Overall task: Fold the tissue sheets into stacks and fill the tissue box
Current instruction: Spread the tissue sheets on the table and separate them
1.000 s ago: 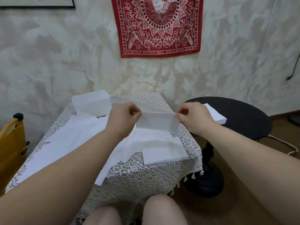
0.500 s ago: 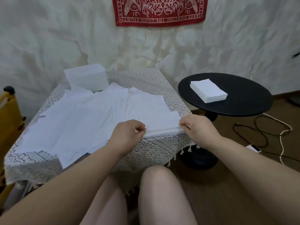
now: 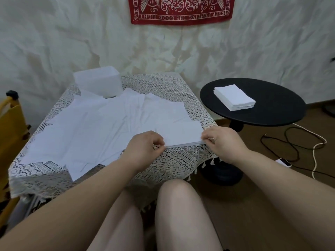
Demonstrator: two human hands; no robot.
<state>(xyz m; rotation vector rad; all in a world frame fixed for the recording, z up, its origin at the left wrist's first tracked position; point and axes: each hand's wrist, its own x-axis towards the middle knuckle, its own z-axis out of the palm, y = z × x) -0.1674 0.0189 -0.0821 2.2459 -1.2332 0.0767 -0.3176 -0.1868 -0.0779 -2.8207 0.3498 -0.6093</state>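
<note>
The person sat at a small table draped in a cream lace tablecloth [image 3: 174, 91], knees just below its near edge. The left hand [image 3: 145, 149] pinched the near-left corner of a folded tissue stack [image 3: 181, 132], thumb and curled fingers closed on its edge. The right hand [image 3: 221, 142] pinched the near-right corner of the same stack in like fashion. The stack lay flat near the right front edge of the table, its layered edge showing between the two hands.

Behind and to the left of it, loose white tissue sheets [image 3: 87, 131] were spread overlapping across most of the cloth, one hanging slightly over the front edge. A white tissue box [image 3: 97, 82] stood at the far left corner, touching the sheets.

To the right stood a round black side table [image 3: 279, 105] bearing a second folded tissue stack [image 3: 234, 99], well apart from the hands. On the brown floor beyond lay dark and white cables [image 3: 306, 149] and a small white device [image 3: 283, 162]. A yellow chair [image 3: 10, 127] stood at the left, and a red patterned wall hanging [image 3: 181, 9] hung on the pale wall.
</note>
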